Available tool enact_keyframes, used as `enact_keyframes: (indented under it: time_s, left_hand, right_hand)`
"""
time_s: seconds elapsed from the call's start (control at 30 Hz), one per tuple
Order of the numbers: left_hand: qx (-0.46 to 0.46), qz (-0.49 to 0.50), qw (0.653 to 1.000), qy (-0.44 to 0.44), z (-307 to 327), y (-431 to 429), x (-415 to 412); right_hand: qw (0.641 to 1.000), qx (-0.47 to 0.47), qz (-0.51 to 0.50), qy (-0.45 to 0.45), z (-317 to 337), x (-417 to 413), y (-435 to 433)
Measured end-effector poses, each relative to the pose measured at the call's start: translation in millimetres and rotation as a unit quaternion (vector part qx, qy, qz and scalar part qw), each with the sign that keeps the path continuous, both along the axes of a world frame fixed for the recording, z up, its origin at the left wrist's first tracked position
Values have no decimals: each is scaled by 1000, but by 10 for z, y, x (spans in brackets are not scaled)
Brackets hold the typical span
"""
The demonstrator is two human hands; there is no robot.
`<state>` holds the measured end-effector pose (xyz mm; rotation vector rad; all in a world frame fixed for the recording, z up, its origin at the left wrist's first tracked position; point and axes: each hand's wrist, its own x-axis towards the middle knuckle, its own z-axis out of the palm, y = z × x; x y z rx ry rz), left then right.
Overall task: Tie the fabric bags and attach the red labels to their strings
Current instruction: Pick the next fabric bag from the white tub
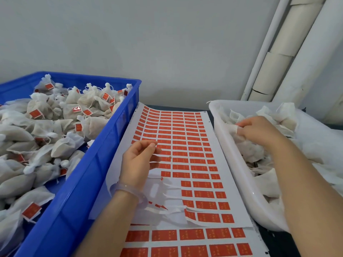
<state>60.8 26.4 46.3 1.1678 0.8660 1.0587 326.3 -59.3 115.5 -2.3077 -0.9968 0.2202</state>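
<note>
Untied fabric bags (250, 151) are heaped in the white tub (234, 164) on the right, and the right hand (259, 130) is in among them, fingers curled round the top of one. Light, soft, floppy stuff, so take it at the neck, by the drawstring, I'd say. The left hand (138, 160) hovers over the red label sheet (185, 145) in the middle, fingers loosely curled, nothing in them. On the left, the blue crate (104, 145) holds tied, labelled bags (55, 117).
</note>
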Motion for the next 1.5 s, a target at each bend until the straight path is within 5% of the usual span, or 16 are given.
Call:
enact_keyframes:
  time_s: [0.17, 0.37, 0.77, 1.03, 1.5]
  left_hand:
    - [2, 2, 1000, 1, 4, 9, -5]
    - [5, -9, 1000, 4, 2, -4, 4]
    - [-1, -9, 1000, 7, 19, -29, 1]
    - [-9, -7, 1000, 8, 44, -30, -5]
    - [-17, -5, 1000, 4, 69, -43, -16]
  right_hand:
    - [994, -11, -32, 100, -19, -13, 115]
    - [940, 77, -67, 325, -122, -34, 72]
    - [967, -9, -50, 251, -358, 64, 120]
    - [952, 100, -38, 286, -415, 141, 84]
    - [943, 108, 2, 314, -391, 60, 58]
